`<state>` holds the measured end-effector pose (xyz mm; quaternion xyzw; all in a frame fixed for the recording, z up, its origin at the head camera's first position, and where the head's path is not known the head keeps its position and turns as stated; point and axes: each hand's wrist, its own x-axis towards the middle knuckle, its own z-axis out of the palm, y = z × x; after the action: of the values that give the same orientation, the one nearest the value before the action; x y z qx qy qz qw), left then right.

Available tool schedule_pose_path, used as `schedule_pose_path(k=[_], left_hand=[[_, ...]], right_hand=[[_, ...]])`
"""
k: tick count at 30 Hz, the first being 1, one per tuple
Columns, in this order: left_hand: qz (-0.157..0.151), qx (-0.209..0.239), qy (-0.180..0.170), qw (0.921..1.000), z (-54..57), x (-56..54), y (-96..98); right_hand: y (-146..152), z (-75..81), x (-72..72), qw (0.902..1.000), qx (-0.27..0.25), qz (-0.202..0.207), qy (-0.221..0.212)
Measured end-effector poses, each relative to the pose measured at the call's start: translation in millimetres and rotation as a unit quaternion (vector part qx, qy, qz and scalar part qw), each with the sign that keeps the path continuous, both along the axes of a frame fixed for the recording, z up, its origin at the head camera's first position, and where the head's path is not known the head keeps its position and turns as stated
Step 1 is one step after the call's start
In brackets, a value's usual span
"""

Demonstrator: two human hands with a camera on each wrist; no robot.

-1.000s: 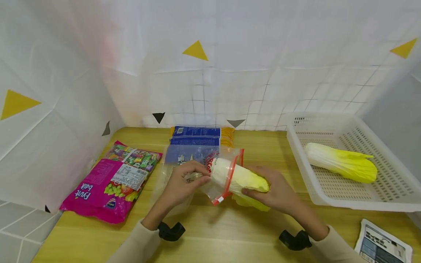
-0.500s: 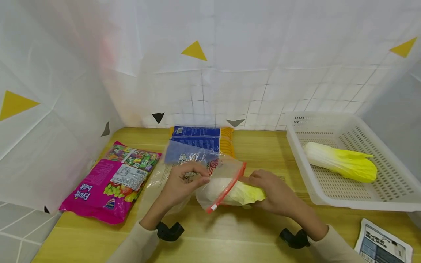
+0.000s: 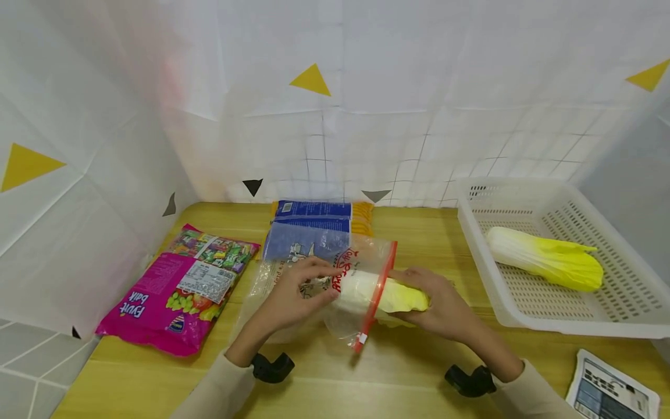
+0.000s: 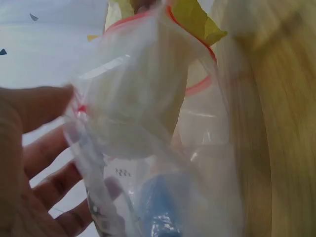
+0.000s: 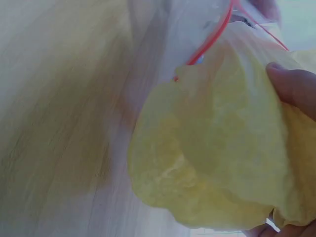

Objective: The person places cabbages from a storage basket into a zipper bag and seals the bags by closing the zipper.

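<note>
A Chinese cabbage (image 3: 403,298) lies white end first inside a clear zip bag (image 3: 366,256) with a red zip edge and red print. Its yellow leafy end sticks out of the mouth. My right hand (image 3: 445,308) grips that leafy end, index finger close to the red edge. In the right wrist view, the thumb presses on the crinkled leaves (image 5: 217,143). On the other side, my left hand (image 3: 295,291) pinches the bag's plastic between thumb and fingers, as the left wrist view also shows. The bag's wall (image 4: 133,89) is stretched around the white stalk there.
A second Chinese cabbage (image 3: 544,259) lies in a white perforated basket (image 3: 481,285) at right. A pink candy bag (image 3: 173,291) is at left, a blue and yellow packet (image 3: 314,212) behind the hands. Clear plastic (image 3: 262,291) lies beneath the left hand; a printed packet (image 3: 612,387) sits front right.
The bag's red mouth has shifted right along the cabbage, covering more of it. The cabbage dipped, then came up again. My left hand has kept its pinch with little movement.
</note>
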<state>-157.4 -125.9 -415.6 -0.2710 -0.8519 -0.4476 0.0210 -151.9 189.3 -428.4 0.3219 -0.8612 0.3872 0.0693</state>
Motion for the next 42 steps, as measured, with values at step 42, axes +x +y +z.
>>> schedule_pose_path(k=[42], left_hand=[[0.023,0.065,0.154,0.9856,4.2,6.9,16.8]], right_hand=[[-9,-0.5,5.7,0.9797,-0.056,-0.066,-0.181]])
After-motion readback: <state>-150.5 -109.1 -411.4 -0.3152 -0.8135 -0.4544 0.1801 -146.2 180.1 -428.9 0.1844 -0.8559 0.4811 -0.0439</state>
